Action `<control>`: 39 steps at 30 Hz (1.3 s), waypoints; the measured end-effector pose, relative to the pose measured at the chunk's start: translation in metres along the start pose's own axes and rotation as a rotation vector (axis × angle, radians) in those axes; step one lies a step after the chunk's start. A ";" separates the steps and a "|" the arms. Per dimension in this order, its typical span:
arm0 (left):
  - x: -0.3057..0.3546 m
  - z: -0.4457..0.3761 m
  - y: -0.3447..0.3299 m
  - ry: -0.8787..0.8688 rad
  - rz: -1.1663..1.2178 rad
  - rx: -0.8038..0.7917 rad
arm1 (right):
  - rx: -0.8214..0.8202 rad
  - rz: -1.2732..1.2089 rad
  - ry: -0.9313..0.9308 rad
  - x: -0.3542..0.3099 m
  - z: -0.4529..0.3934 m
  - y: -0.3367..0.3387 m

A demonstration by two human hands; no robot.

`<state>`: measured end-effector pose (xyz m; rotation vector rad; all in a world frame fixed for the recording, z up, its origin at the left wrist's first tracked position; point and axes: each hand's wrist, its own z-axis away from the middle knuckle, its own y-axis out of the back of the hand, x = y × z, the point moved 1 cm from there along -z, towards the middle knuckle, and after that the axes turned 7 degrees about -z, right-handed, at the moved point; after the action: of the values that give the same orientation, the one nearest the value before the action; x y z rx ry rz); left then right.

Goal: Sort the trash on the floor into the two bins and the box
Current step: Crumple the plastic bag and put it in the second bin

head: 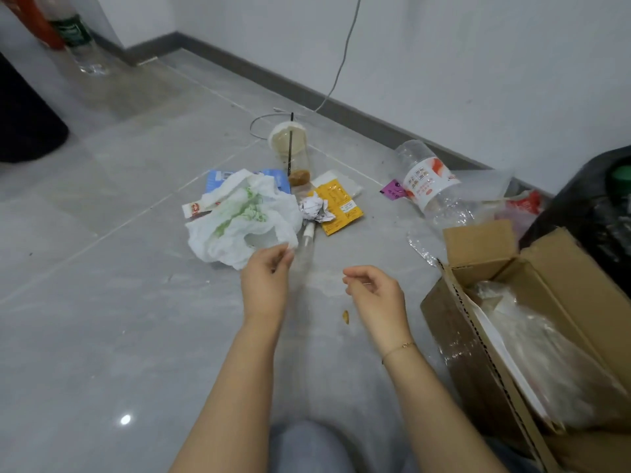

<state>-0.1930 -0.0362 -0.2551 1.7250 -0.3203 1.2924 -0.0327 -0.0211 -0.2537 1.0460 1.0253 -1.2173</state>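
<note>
Trash lies in a heap on the grey tiled floor: a white plastic bag (239, 216) with green print, a crumpled paper ball (314, 208), a yellow sachet (338, 206), a blue packet (218, 175) and a plastic cup (290, 151) with a black straw. A small clear spray bottle (305, 247) lies beside the bag. My left hand (268, 273) hovers at the bag's near edge, fingers loosely curled, holding nothing. My right hand (372, 291) hangs loosely curled and empty over the floor. A clear bottle (430, 186) with an orange and white label lies further right.
An open cardboard box (485, 247) with clear plastic inside stands at my right. Behind it is a bin lined with a black bag (587, 206). A dark bin (27, 124) stands far left. A red wrapper (522, 204), a clear film (423, 244) and a crumb (346, 316) lie about.
</note>
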 end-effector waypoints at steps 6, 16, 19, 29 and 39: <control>0.024 0.067 0.041 -0.044 -0.004 -0.232 | 0.051 0.002 -0.054 -0.001 0.007 0.006; -0.011 0.024 0.058 0.071 -0.256 0.174 | 0.033 0.100 -0.137 0.008 0.011 0.002; -0.019 0.006 0.044 0.069 -0.438 0.036 | 0.003 0.112 -0.171 0.011 0.004 -0.004; -0.027 0.013 0.028 0.167 -0.406 -0.336 | -0.128 0.006 -0.178 0.015 0.002 -0.031; 0.016 0.069 0.058 0.131 0.290 -0.317 | 0.073 -0.268 -0.078 -0.019 0.045 -0.012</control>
<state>-0.1820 -0.1168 -0.2128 1.3535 -0.6803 1.4648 -0.0440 -0.0614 -0.2259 0.9292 1.0918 -1.5113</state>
